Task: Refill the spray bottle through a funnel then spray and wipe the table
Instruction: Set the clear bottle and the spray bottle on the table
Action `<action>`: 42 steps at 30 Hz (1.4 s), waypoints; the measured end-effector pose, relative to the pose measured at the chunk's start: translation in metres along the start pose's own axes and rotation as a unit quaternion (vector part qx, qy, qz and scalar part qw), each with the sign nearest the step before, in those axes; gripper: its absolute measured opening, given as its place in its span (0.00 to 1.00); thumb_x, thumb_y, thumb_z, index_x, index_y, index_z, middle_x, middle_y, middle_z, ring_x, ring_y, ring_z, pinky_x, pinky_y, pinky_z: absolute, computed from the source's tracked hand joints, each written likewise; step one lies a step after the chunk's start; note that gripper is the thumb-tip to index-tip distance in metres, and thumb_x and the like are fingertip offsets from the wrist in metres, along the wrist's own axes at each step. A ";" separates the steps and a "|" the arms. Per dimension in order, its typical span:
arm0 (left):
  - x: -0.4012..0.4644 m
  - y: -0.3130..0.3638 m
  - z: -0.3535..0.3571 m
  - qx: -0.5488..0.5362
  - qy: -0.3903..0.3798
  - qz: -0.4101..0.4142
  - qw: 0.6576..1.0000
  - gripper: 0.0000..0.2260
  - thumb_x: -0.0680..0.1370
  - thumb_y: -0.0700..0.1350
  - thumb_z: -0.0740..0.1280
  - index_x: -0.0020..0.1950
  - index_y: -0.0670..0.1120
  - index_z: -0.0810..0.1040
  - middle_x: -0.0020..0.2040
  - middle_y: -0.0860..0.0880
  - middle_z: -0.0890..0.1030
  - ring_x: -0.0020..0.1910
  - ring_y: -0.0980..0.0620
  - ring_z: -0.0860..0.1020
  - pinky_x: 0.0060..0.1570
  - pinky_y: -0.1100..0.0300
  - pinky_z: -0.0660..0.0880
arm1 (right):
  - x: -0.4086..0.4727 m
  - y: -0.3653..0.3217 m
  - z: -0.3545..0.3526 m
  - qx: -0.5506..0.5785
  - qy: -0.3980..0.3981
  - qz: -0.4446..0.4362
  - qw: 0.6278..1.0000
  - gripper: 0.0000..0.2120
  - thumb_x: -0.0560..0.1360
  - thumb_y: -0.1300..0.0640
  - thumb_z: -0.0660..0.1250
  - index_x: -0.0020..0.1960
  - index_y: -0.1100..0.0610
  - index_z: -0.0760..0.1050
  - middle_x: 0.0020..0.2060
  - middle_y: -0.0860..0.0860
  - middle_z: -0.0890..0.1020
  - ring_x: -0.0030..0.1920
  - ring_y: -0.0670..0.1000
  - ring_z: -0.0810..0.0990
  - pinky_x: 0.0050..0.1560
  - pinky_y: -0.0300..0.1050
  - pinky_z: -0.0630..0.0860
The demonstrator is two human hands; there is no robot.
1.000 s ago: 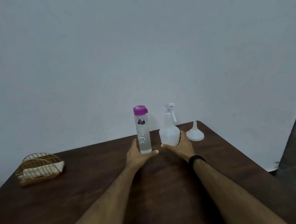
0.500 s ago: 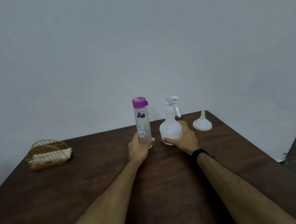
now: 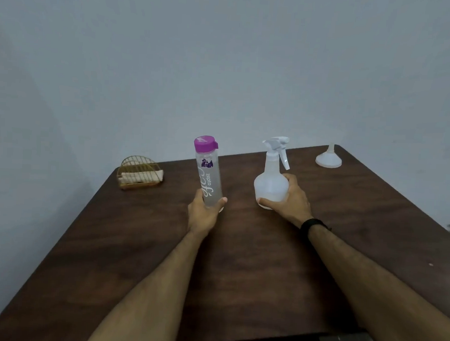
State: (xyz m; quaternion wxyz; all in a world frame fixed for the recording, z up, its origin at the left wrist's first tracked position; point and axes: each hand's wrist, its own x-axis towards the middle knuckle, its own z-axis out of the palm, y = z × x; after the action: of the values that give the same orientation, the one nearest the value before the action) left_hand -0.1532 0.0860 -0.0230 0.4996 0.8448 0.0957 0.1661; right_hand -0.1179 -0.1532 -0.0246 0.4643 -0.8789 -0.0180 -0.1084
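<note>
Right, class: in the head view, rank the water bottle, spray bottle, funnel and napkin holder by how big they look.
1. Water bottle and spray bottle: too alike to rank
2. Napkin holder
3. Funnel, though farthest from the camera

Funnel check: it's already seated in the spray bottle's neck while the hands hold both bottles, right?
Not quite. The head view shows the funnel standing alone, wide end down, near the table's far right corner. The spray bottle still has its trigger head on. The left hand does grip the water bottle; the right hand grips the spray bottle.
</note>
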 end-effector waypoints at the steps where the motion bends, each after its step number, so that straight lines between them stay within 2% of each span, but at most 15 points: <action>1: -0.006 -0.002 -0.006 -0.001 0.004 -0.002 1.000 0.25 0.73 0.51 0.76 0.66 0.44 0.74 0.61 0.48 0.81 0.53 0.55 0.78 0.52 0.63 0.73 | -0.006 -0.001 0.000 0.002 -0.002 -0.001 1.000 0.45 0.61 0.41 0.82 0.71 0.49 0.62 0.64 0.49 0.75 0.63 0.54 0.75 0.60 0.53 0.75; 7: -0.028 -0.007 -0.022 0.010 0.022 -0.018 1.000 0.27 0.73 0.52 0.76 0.68 0.45 0.71 0.64 0.46 0.80 0.56 0.53 0.78 0.54 0.60 0.74 | -0.029 -0.006 0.000 0.004 -0.009 -0.007 1.000 0.46 0.62 0.41 0.82 0.72 0.50 0.61 0.66 0.51 0.74 0.65 0.55 0.74 0.63 0.55 0.75; 11: -0.040 -0.007 -0.023 0.053 0.059 -0.026 0.996 0.38 0.70 0.56 0.77 0.72 0.46 0.63 0.66 0.46 0.76 0.64 0.46 0.76 0.60 0.50 0.76 | -0.035 -0.008 -0.001 0.009 -0.018 -0.009 1.000 0.47 0.63 0.41 0.82 0.73 0.51 0.61 0.67 0.51 0.73 0.66 0.55 0.74 0.64 0.54 0.75; 14: -0.048 -0.004 -0.023 0.109 0.118 0.002 0.987 0.46 0.68 0.57 0.78 0.77 0.44 0.58 0.73 0.44 0.68 0.71 0.45 0.69 0.67 0.48 0.73 | -0.036 -0.007 -0.002 0.013 -0.020 -0.009 1.000 0.48 0.62 0.39 0.81 0.73 0.51 0.61 0.67 0.51 0.74 0.66 0.55 0.74 0.65 0.56 0.76; 21: -0.055 0.001 -0.025 0.127 0.107 0.035 0.985 0.41 0.71 0.59 0.75 0.75 0.44 0.60 0.72 0.43 0.68 0.70 0.46 0.69 0.66 0.50 0.73 | -0.036 -0.009 0.000 0.045 0.006 -0.021 0.999 0.49 0.63 0.36 0.79 0.75 0.52 0.61 0.69 0.51 0.72 0.64 0.51 0.73 0.64 0.53 0.75; 23: -0.059 0.004 -0.024 0.175 0.146 0.101 0.968 0.37 0.72 0.58 0.74 0.72 0.43 0.63 0.68 0.43 0.70 0.67 0.46 0.70 0.63 0.52 0.74 | -0.036 -0.007 0.000 0.075 0.022 -0.011 0.997 0.48 0.65 0.34 0.77 0.75 0.52 0.61 0.70 0.51 0.72 0.65 0.51 0.73 0.63 0.50 0.75; 25: -0.064 0.008 -0.021 0.245 0.166 0.196 0.935 0.31 0.73 0.58 0.73 0.67 0.44 0.66 0.64 0.43 0.71 0.62 0.47 0.72 0.60 0.52 0.74 | -0.035 -0.008 -0.001 0.109 0.053 0.001 0.993 0.41 0.70 0.36 0.74 0.75 0.53 0.63 0.70 0.51 0.72 0.65 0.50 0.73 0.63 0.47 0.74; 27: -0.067 0.009 -0.013 0.290 0.128 0.289 0.903 0.27 0.74 0.58 0.70 0.65 0.44 0.69 0.61 0.44 0.73 0.58 0.48 0.73 0.58 0.53 0.75 | -0.033 -0.006 -0.004 0.136 0.108 0.015 0.985 0.33 0.75 0.35 0.67 0.73 0.53 0.67 0.68 0.51 0.74 0.66 0.50 0.74 0.65 0.50 0.74; 29: -0.069 0.012 -0.002 0.296 0.033 0.332 0.895 0.27 0.75 0.59 0.69 0.66 0.44 0.70 0.61 0.46 0.74 0.58 0.50 0.75 0.58 0.55 0.76 | -0.028 -0.001 -0.011 0.148 0.160 0.039 0.975 0.29 0.77 0.33 0.62 0.69 0.53 0.70 0.64 0.50 0.75 0.64 0.52 0.76 0.65 0.54 0.75; 32: -0.069 0.020 0.019 0.279 -0.103 0.265 0.917 0.40 0.73 0.66 0.68 0.75 0.44 0.62 0.71 0.46 0.68 0.69 0.48 0.70 0.69 0.55 0.70 | -0.014 0.016 -0.029 0.122 0.182 0.082 0.972 0.30 0.78 0.34 0.61 0.69 0.56 0.69 0.64 0.53 0.75 0.64 0.54 0.75 0.65 0.55 0.74; 35: -0.059 0.031 0.038 0.290 -0.190 0.125 0.930 0.55 0.67 0.76 0.64 0.81 0.44 0.49 0.81 0.45 0.53 0.80 0.47 0.54 0.78 0.49 0.54 | 0.002 0.038 -0.053 0.042 0.135 0.103 0.985 0.36 0.76 0.35 0.65 0.74 0.58 0.65 0.70 0.57 0.72 0.69 0.56 0.73 0.69 0.56 0.72; 38: -0.042 0.035 0.056 0.348 -0.228 0.075 0.906 0.62 0.61 0.84 0.54 0.82 0.45 0.43 0.82 0.45 0.45 0.81 0.48 0.44 0.79 0.45 0.42 | 0.021 0.061 -0.075 -0.056 0.077 0.115 0.989 0.43 0.74 0.35 0.69 0.78 0.59 0.60 0.75 0.58 0.67 0.75 0.58 0.67 0.73 0.57 0.68; 42: -0.028 0.031 0.069 0.383 -0.221 0.073 0.894 0.63 0.59 0.86 0.48 0.82 0.46 0.42 0.82 0.46 0.42 0.81 0.50 0.41 0.77 0.39 0.38 | 0.053 0.084 -0.091 -0.140 0.060 0.116 0.981 0.51 0.70 0.31 0.70 0.79 0.62 0.58 0.77 0.59 0.65 0.78 0.59 0.63 0.77 0.55 0.59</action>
State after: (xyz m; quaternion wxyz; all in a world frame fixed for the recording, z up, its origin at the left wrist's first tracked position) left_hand -0.1533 0.0057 -0.0315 0.1326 0.9902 -0.0229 -0.0383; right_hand -0.0707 -0.2790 -0.0318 0.3461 -0.9232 0.1273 -0.1080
